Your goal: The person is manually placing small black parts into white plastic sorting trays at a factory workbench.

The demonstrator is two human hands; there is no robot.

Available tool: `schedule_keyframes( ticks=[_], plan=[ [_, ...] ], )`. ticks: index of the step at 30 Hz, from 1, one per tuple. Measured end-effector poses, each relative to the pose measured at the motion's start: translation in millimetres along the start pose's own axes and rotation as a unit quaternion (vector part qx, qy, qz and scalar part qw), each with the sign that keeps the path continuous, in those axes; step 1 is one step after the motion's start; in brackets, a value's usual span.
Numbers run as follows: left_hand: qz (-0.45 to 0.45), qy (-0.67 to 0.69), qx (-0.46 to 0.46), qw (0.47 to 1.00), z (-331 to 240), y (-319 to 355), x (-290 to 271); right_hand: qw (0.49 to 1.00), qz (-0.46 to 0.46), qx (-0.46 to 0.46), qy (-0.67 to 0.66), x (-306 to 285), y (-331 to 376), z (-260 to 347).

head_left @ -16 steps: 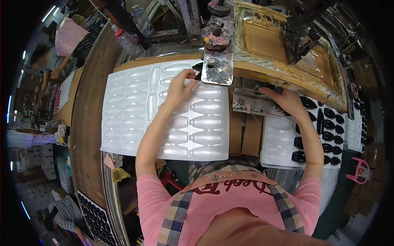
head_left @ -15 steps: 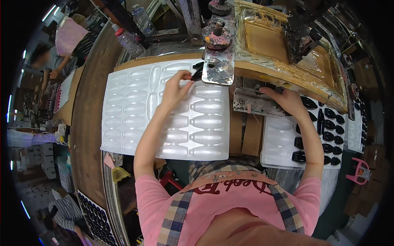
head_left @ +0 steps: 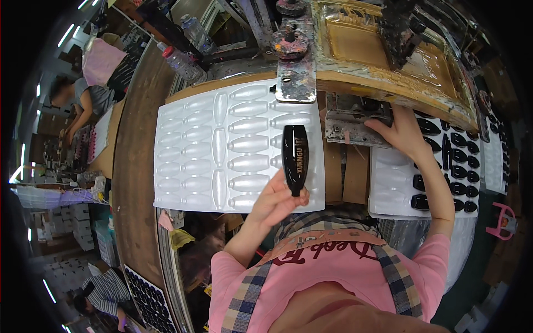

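A glossy black bottle-shaped piece (head_left: 295,158) with gold print along its side stands nearly upright in my left hand (head_left: 277,202), pinched at its narrow lower end. Behind it lies a white moulded plastic tray (head_left: 191,206) with rows of bottle-shaped hollows. My right hand (head_left: 397,133) is at a paint-stained metal fixture (head_left: 347,119) under a wooden-framed screen (head_left: 388,82). The thumb is stretched out across the fixture, apart from the other fingers, which are mostly hidden. Something dark sits on the fixture close to those fingers.
On the right, another white tray (head_left: 388,188) holds several black pieces. A stained metal plate (head_left: 296,83) juts over the left tray's far edge. A red-capped clear bottle (head_left: 186,65) stands at the back left. Two people (head_left: 89,100) (head_left: 111,297) are at the left.
My left hand has come from the tray's far edge toward me, bringing the black piece up into plain view. My right hand stays at the fixture. The whole view has shifted slightly.
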State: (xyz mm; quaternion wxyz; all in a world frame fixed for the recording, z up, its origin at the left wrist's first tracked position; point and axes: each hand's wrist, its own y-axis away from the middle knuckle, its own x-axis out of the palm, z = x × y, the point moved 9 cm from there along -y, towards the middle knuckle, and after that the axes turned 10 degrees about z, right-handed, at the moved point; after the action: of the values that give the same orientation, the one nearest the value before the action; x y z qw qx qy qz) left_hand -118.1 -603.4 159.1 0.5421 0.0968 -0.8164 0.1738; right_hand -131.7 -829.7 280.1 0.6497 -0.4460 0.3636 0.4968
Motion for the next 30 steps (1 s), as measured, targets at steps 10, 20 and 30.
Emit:
schedule_keyframes(
  ticks=[10,20,30],
  plan=[
    [0.042,0.123,-0.137,0.982,61.3,-3.3,44.5,0.961,0.013,-0.102,-0.255,-19.4,79.9,65.4],
    [0.052,0.121,-0.172,0.976,78.1,-2.2,48.6,0.916,0.058,-0.098,-0.386,21.1,83.5,85.4],
    [0.003,-0.031,-0.148,0.988,56.6,11.9,29.9,0.908,0.069,-0.099,-0.400,52.1,81.7,94.8]
  ],
)
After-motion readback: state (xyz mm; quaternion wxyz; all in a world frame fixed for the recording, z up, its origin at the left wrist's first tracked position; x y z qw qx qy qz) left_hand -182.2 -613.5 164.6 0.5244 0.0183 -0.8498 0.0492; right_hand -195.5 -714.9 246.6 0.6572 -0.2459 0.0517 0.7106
